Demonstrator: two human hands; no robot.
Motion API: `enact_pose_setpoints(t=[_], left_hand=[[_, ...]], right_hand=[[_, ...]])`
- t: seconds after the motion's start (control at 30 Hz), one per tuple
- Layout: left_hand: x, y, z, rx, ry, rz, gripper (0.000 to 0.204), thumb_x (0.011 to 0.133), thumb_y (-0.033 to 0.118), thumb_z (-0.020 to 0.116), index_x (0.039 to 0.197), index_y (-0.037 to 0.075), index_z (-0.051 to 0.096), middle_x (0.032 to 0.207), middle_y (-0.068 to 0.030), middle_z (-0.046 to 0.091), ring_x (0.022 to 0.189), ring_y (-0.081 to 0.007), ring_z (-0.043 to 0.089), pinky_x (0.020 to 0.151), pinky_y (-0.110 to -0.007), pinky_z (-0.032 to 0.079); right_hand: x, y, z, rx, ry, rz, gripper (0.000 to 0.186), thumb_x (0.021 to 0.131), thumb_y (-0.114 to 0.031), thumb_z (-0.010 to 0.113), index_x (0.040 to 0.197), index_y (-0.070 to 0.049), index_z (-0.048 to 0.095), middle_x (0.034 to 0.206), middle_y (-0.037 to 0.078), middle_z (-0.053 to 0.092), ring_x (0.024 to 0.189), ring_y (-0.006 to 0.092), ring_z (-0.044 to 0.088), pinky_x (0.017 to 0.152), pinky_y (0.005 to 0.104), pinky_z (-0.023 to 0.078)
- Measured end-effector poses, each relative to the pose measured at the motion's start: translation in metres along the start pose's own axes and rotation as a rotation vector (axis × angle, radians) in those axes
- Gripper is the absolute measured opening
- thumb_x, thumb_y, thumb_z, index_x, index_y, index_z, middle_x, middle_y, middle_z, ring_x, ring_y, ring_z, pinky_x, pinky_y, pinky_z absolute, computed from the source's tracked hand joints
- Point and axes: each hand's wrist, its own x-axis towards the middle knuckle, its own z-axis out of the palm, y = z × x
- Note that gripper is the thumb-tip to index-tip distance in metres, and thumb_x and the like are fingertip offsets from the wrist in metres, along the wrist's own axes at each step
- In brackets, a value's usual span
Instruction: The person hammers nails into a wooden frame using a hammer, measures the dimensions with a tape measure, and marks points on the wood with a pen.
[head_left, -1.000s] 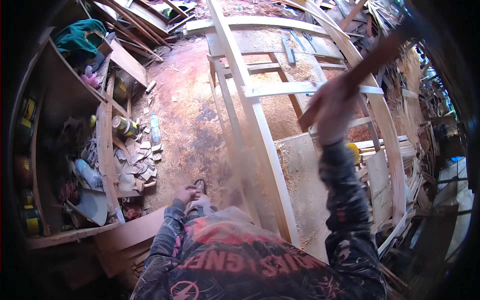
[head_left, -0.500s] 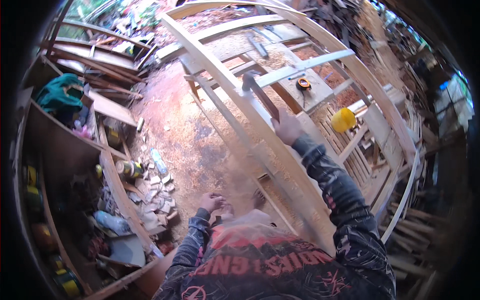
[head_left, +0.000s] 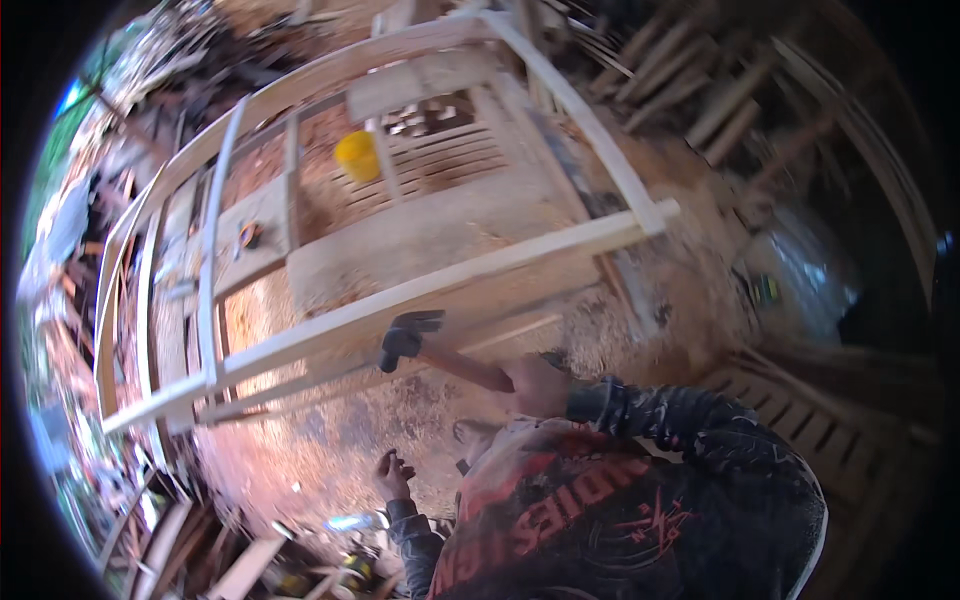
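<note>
My right hand (head_left: 541,386) is wrapped round the wooden handle of a claw hammer (head_left: 466,368), held in front of my body. Its dark metal head (head_left: 405,341) points left, just on the near side of the long front rail (head_left: 440,283) of a wooden frame; I cannot tell whether it touches. Lower and to the left, my left hand (head_left: 393,476) hangs over the sawdust-covered ground, fingers curled together. Whatever may be pinched in them is too small to make out.
The frame encloses a slatted workbench with boards (head_left: 395,250), a yellow container (head_left: 357,157) and an orange-and-black tape measure (head_left: 249,235). Timber offcuts (head_left: 690,75) are heaped behind at right. A plastic bottle (head_left: 357,521) lies on the ground near my left arm.
The view has swung to the right. The hammer has come back from the frame's rail toward my body, still in my right hand. My left hand stays low with curled fingers.
</note>
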Motion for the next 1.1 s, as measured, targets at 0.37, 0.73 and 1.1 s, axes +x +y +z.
enact_pose_setpoints(t=[0.37,0.73,1.1], left_hand=[[-0.130,0.170,0.373,0.198,-0.274,0.537,0.020,0.093,0.006,0.062,0.110,-0.004,0.060,0.084,-0.0123,0.064,0.065,-0.0160,0.064,0.060,-0.027,0.053],[-0.214,0.186,0.600,0.018,-0.227,0.674,0.010,0.093,0.000,0.061,0.102,-0.004,0.061,0.078,-0.0041,0.060,0.064,-0.0084,0.054,0.057,-0.023,0.045],[-0.189,0.177,0.705,0.209,0.188,0.698,0.014,0.089,0.002,0.066,0.102,-0.003,0.069,0.089,-0.0079,0.069,0.076,-0.0126,0.064,0.067,-0.027,0.052]], right_hand=[[-0.180,0.140,-0.258,0.122,0.199,-0.041,0.032,0.083,-0.027,0.071,0.098,0.001,0.063,0.072,0.020,0.061,0.062,0.0359,0.058,0.061,0.0392,0.047],[-0.237,0.275,-0.430,0.257,0.349,0.263,0.025,0.087,-0.014,0.068,0.106,0.003,0.064,0.074,0.013,0.064,0.064,0.0175,0.062,0.061,0.0349,0.049],[-0.138,0.323,-0.557,0.233,0.119,0.303,0.021,0.089,-0.016,0.066,0.100,0.001,0.063,0.064,0.006,0.058,0.051,0.0118,0.055,0.049,0.0306,0.043]])
